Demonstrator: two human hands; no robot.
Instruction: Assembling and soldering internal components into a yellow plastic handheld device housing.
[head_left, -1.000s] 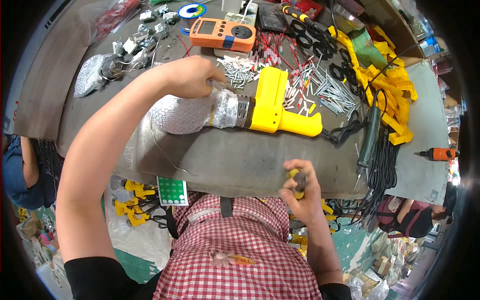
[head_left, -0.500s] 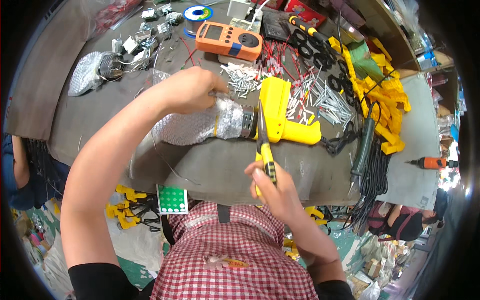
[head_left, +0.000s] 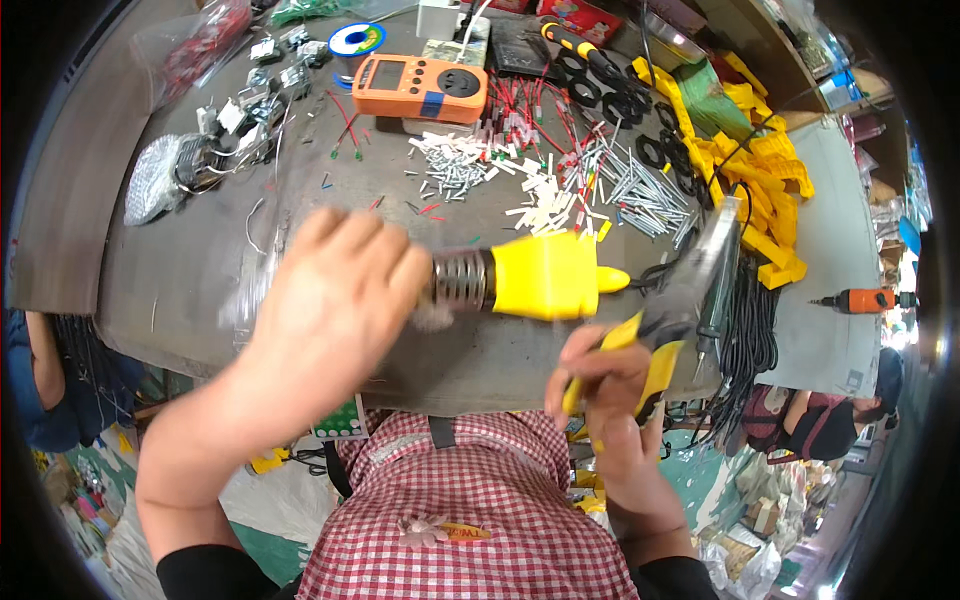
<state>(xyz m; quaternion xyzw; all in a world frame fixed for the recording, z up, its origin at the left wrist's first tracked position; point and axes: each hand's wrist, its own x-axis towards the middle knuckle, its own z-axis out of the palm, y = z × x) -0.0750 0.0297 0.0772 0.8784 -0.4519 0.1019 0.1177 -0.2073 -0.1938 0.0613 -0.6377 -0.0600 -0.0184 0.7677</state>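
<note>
My left hand is wrapped round the bubble-wrapped end of a yellow heat gun, just left of its slotted metal collar. The gun lies sideways above the table, its handle turned away so that only the tip shows. Blurred bubble wrap sticks out past the hand. In my right hand are long-nose pliers with yellow and black handles; their blurred jaws point up and right, apart from the gun. My right fingers curl through the handles.
Beyond the gun lie loose white sleeves, screws and red wires. An orange meter and a solder spool stand farther back. Yellow plastic shells and a soldering iron are at right. Another person sits at far right.
The heat gun has rolled, so its handle no longer points toward me. My left hand has come nearer and moved left. The pliers have swung away from the gun to the right.
</note>
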